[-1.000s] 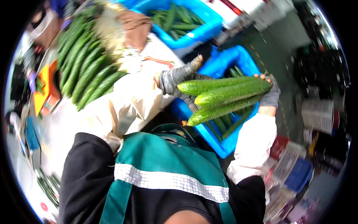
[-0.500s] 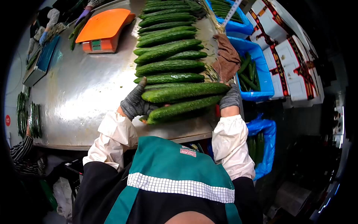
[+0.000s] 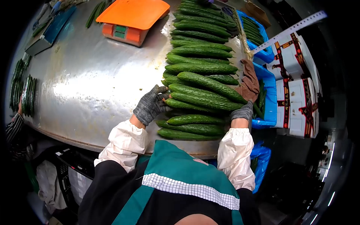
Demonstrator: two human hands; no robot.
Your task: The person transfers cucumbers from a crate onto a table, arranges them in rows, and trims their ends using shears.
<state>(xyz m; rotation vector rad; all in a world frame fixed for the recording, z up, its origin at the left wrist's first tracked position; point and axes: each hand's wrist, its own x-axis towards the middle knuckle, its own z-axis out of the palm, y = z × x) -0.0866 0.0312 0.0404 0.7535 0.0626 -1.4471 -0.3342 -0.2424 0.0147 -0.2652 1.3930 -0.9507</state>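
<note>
My left hand (image 3: pixel 152 105), in a grey knit glove, grips the left ends of a small bunch of cucumbers (image 3: pixel 204 99) with bent fingers. My right hand (image 3: pixel 243 111), gloved alike, closes on their right ends; its fingers are partly hidden. One cucumber (image 3: pixel 212 86) slants across the top of the bunch. Beyond it a long row of cucumbers (image 3: pixel 202 50) lies side by side on the metal table (image 3: pixel 86 90). Nearer my apron several loose cucumbers (image 3: pixel 191 129) rest on the tabletop.
An orange scale (image 3: pixel 131 17) stands at the back, a second scale (image 3: pixel 48 32) at far left. A brown cloth (image 3: pixel 248 80) hangs at the right edge beside blue-lined crates (image 3: pixel 268 103) and white boxes (image 3: pixel 300 101). Another person's striped sleeve (image 3: pixel 14 127) is near bundled cucumbers (image 3: pixel 28 95).
The cucumbers between my hands have moved away from my body against the row. Loose cucumbers now show nearer me. The view has shifted, so the scale and row appear further right.
</note>
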